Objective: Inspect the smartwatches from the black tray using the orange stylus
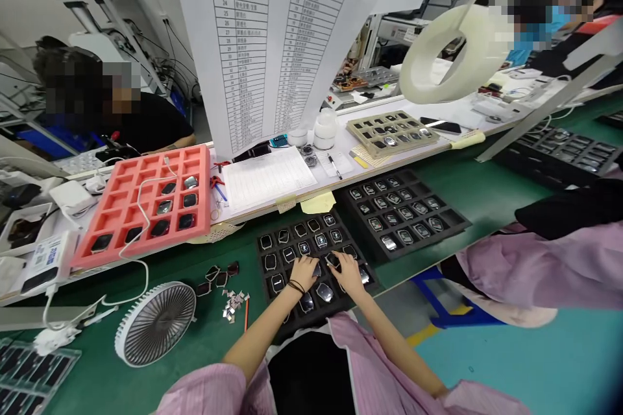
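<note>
The right hand (348,270) is partly curled, thumb and fingertips gathered about a dark, glossy, rounded-square watch-like unit (333,260); whether it grips the unit or only touches it, I cannot tell. The left hand (304,272), a dark band at its wrist, lies palm down with its fingers bent over a neighbouring spot, and its hold is hidden too. If the right fingertips pinch only a slick rim, the unit could slip and drop askew, and with both hands so close, a knuckle might knock or smear the glass of those around it. The unit lies right at the right fingertips, just beyond the left hand's fingers, over the right half of a black foam tray (316,316) whose pockets hold rows of similar units. Just past that stands a second black tray (428,241), also loaded. To the left, on the green counter (195,369), are a scatter of small silvery pieces (233,305), a thin orange stick (246,314) and a round white desk fan (156,324). Farther out, a coral-pink foam tray (204,188) rests on the raised white shelf, with a white printed sheet (267,175) beside it.
</note>
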The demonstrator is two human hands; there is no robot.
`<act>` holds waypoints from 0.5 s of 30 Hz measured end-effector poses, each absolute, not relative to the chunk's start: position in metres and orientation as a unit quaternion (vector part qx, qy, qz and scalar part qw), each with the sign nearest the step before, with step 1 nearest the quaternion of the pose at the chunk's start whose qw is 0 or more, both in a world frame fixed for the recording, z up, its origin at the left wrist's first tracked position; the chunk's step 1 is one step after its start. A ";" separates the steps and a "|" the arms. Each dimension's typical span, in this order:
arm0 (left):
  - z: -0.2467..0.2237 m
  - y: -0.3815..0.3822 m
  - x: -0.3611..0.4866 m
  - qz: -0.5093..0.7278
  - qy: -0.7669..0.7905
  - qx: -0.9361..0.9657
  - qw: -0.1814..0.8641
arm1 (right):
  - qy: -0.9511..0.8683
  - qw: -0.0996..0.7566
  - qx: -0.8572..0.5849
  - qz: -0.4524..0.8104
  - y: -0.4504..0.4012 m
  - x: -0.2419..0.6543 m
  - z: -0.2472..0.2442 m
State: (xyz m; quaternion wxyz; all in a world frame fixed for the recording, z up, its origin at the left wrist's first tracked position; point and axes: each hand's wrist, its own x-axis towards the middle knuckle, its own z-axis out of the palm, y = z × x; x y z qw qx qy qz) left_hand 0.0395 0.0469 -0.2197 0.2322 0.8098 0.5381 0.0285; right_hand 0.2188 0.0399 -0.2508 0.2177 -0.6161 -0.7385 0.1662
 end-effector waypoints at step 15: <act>-0.206 0.042 0.038 0.098 0.560 0.782 0.255 | -0.728 0.131 -0.628 0.240 0.068 0.216 -0.234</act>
